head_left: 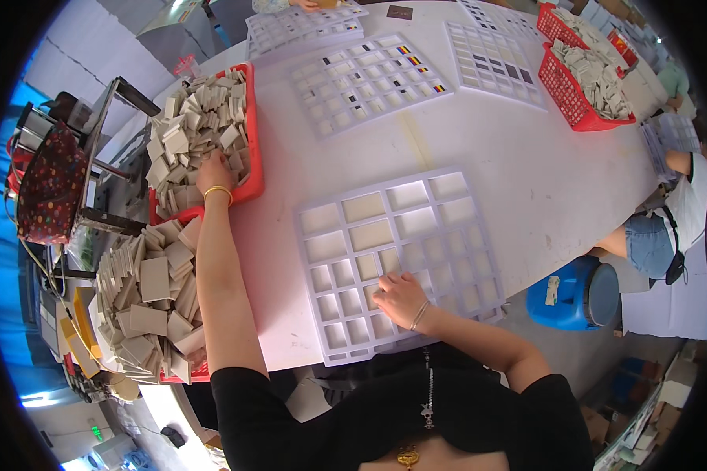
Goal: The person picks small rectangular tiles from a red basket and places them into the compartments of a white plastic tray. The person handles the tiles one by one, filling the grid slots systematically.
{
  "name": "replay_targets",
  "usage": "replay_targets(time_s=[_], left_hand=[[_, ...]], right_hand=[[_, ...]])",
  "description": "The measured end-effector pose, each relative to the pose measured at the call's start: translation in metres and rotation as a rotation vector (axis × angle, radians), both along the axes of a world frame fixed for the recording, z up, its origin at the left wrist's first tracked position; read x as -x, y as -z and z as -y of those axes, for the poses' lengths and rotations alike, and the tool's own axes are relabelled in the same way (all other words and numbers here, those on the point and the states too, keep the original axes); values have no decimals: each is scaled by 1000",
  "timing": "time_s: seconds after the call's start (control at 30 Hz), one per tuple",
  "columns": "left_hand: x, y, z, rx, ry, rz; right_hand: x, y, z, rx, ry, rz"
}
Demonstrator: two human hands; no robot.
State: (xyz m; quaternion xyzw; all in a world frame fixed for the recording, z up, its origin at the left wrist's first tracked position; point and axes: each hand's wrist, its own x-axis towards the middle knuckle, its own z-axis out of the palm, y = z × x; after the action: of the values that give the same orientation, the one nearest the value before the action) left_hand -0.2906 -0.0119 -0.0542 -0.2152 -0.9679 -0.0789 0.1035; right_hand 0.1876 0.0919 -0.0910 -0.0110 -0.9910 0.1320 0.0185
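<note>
Your front tray (pixel 336 357), a white compartmented one, lies on the table before you and looks partly filled: at least two large compartments in its second column hold cream tiles, a few small ones near your fingers look cream too, and the small ones at the lower left seem bare. The right half is too pale to judge. Your left hand (pixel 214 171) reaches into the upper-left red basket (pixel 254 133), fingers down among loose tiles (pixel 177 141); whether they grip one, you cannot tell. Your right hand (pixel 401 300) rests on the tray, fingers curled down at a small compartment; whether a tile is under them is hidden. Four red baskets show, two at your left and two at the far right. Beyond your tray lie three separate trays and one stack. The tiles are too many to count.
</note>
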Motion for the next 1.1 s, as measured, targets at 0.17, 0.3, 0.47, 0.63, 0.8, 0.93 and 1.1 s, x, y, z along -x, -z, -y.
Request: replay_targets(time_s=[0.17, 0.3, 0.47, 0.63, 0.8, 0.93, 1.1], left_hand=[[-17, -3, 2, -319, 78, -357], [-27, -7, 5, -413, 49, -401], [-34, -8, 2, -472, 149, -365], [-44, -35, -9, -782, -28, -262], [-109, -65, -39, -1466, 136, 212], [-236, -57, -43, -1270, 393, 694], [-360, -2, -24, -1136, 594, 677]], right_hand=[[0, 1, -3, -36, -21, 3], [0, -2, -4, 14, 0, 34], [-1, 1, -3, 19, 9, 34], [-2, 6, -3, 29, 4, -10], [4, 4, -18, 237, -32, -29], [23, -4, -48, 899, 350, -338], [32, -53, -54, 1498, 499, -200]])
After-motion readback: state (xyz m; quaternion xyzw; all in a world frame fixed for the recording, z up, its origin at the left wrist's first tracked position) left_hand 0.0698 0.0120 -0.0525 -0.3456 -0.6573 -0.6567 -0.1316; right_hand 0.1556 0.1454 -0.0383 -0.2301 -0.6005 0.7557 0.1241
